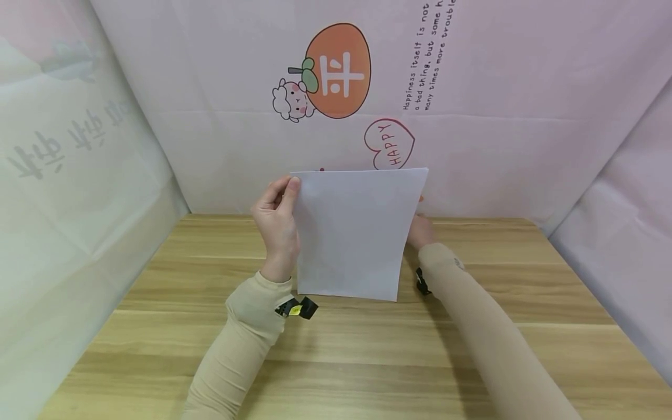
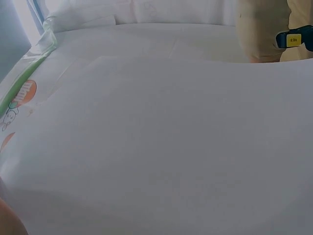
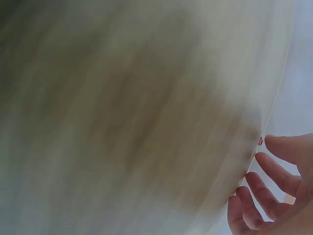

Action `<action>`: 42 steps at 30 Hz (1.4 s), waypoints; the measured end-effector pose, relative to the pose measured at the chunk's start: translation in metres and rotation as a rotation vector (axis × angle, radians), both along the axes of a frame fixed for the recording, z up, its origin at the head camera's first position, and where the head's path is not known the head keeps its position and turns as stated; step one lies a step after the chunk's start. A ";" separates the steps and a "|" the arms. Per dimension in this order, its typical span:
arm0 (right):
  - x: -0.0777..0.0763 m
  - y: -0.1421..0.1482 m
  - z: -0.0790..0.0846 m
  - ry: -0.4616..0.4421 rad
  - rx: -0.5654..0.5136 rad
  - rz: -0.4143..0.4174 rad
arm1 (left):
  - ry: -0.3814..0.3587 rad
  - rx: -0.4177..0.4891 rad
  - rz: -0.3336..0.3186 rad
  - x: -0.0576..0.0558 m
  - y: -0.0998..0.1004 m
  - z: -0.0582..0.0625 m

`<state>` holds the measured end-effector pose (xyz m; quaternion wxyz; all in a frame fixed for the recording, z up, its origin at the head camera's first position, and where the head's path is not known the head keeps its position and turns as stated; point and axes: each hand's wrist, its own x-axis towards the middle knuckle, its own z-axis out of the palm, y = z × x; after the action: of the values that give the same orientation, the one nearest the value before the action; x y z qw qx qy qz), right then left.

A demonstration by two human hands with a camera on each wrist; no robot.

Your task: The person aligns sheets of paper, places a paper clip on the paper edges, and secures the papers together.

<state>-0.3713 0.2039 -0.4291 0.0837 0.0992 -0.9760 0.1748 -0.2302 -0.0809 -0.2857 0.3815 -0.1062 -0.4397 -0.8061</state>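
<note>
The fingers of the left hand (image 1: 277, 224) pinch the paper (image 1: 357, 233) by its upper left corner, thumb on the near face and the others bent behind the edge. The right hand (image 1: 421, 232) is partly hidden past the paper's right edge; the right wrist view shows its fingers parted and gently curved, nothing visible between them. Whether they touch the paper, I cannot tell.

The paper should be very light and bendy, quick to crease or flop if held at one corner only, and perhaps a little slick. Both upper corners, or the middles of the two side edges, look like the best places to take hold, with a soft pinch.

It is held up between the forearms, in front of the backdrop (image 1: 220, 146) and over the far part of the worktop (image 1: 336, 361); whether its lower edge touches down is unclear. The side facing the person is plain white and unmarked, four-sided, with a clean top edge and a slight bow. One sheet or several, I cannot tell.
</note>
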 end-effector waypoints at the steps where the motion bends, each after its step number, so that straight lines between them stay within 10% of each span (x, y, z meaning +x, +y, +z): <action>1: -0.001 0.000 -0.001 -0.010 -0.008 -0.015 | 0.000 -0.001 0.001 0.000 0.000 0.000; 20: -0.005 -0.003 -0.004 -0.104 -0.233 -0.064 | 0.003 0.007 -0.011 0.000 0.000 0.000; 42: -0.009 -0.007 -0.005 0.039 -0.320 -0.008 | -0.005 -0.010 0.008 -0.001 -0.002 -0.002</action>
<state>-0.3802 0.1971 -0.4336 0.1181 0.0841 -0.9343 0.3256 -0.2310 -0.0826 -0.2876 0.3829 -0.1043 -0.4450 -0.8028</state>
